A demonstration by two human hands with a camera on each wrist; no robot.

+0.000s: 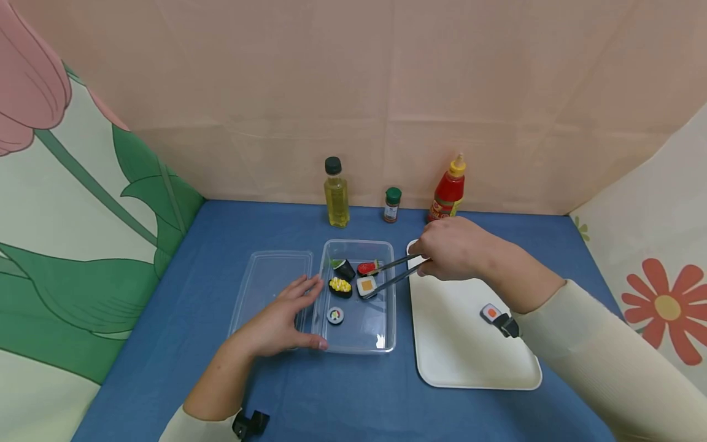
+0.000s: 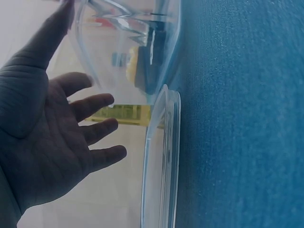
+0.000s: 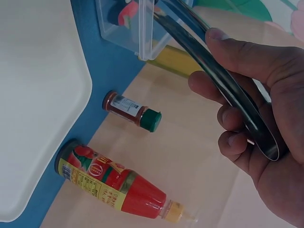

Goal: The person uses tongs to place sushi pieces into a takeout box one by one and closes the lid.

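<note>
Right hand [image 1: 455, 248]: fingers curled round metal tongs [image 1: 399, 278], over the far edge of the white tray [image 1: 458, 344]. Tong tips: either side of the square sushi piece [image 1: 367, 286] with orange centre, inside the plastic container [image 1: 356, 350], mid-way along its length; whether they pinch it cannot be told. Left hand [image 1: 287, 319]: fingers spread and extended at the container's left edge, thumb by the near-left corner, partly covering the flat lid [image 1: 273, 282]. Also in the container: green-tipped dark roll [image 1: 344, 269] and red-topped piece [image 1: 367, 268] toward the far edge, yellow-topped piece [image 1: 340, 286] and round roll [image 1: 334, 315] along the left; floor shows toward the near-right corner. Tray: one orange-centred piece [image 1: 490, 312] near the right edge, white surface to its left. Desk [image 1: 353, 399]: blue strips between container and tray and left of the lid; oil bottle [image 1: 337, 202], green-capped jar [image 1: 391, 209] and red sauce bottle [image 1: 448, 193] along the back edge.
</note>
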